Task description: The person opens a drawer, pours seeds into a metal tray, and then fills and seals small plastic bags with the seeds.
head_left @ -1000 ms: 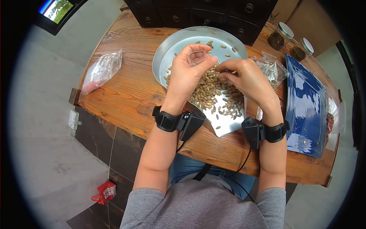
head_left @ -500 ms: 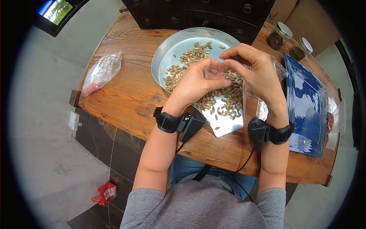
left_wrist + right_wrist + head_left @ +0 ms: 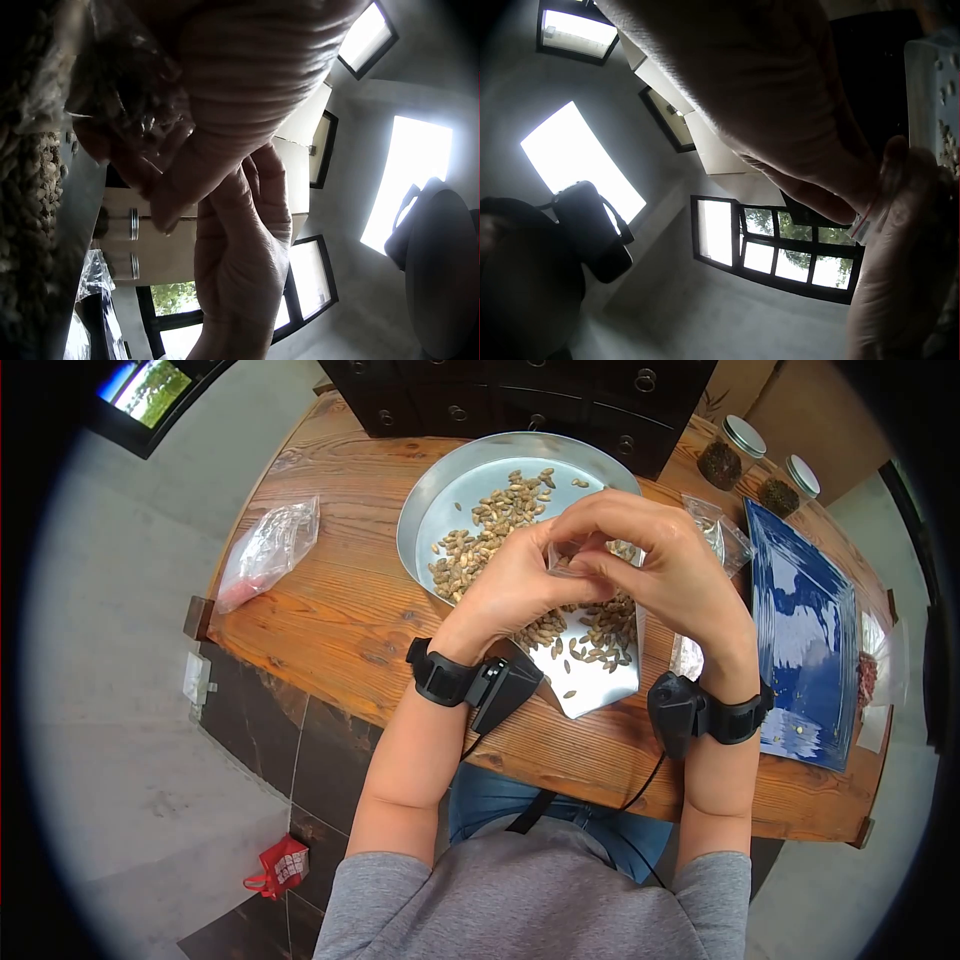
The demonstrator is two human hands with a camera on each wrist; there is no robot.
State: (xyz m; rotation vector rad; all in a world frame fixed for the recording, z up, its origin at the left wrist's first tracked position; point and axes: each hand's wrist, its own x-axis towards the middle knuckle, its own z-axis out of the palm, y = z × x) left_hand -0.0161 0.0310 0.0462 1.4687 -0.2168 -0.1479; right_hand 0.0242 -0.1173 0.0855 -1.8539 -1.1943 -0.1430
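Clear, thin plastic shows between the two hands: a small see-through bag (image 3: 562,558), held above the pan. The left hand (image 3: 505,585) grips it near its mouth, thumb and fingers curled round the plastic, probably because so limp a film would not keep its mouth spread unaided. The right hand (image 3: 680,560) arches over from the other side, thumb and fingertips bent down to the mouth; whether they pinch anything, I cannot tell. Holding the bag over the pan likely means anything dropped would fall back in.

Beneath lies a round, high-walled, silver metal pan narrowing to a point (image 3: 590,695) on the near side, with many brown, oval, seed-like pods (image 3: 505,510) strewn across its floor. Under it is a reddish-brown wooden table (image 3: 330,620). To the left, a crumpled clear plastic bag (image 3: 275,540) has something pink at its lower end. To the right lies a glossy blue rectangular tray (image 3: 800,640); beyond it, two silver-lidded clear jars (image 3: 742,435) hold dark, fine matter. A dark cabinet with ringed drawers (image 3: 510,405) stands behind.
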